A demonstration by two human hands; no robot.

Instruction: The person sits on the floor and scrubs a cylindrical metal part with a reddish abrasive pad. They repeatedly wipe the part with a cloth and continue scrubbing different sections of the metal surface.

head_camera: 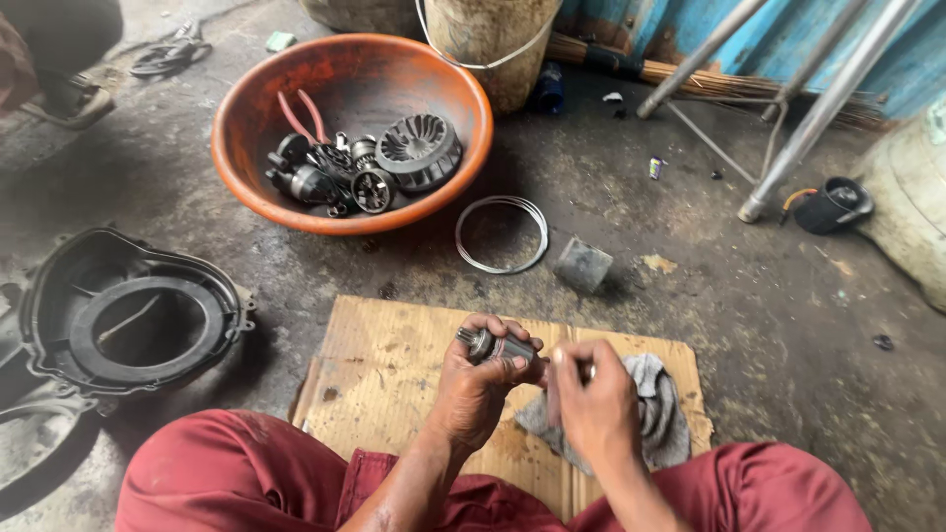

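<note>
My left hand (480, 379) grasps a small metal shaft part (490, 345), and my right hand (594, 399) pinches a grey rag (660, 409) over the cardboard (394, 369). The orange basin (258, 182) of engine parts lies at eleven o'clock.

Likely a repair workshop – oily concrete floor (749, 296), basin (296, 212) of engine parts (370, 163).

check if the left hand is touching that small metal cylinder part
Touching: the head view shows the left hand with its fingers wrapped around the small metal cylinder part.

Small white-blue packet (655, 167) on floor near metal poles (818, 108)
</note>
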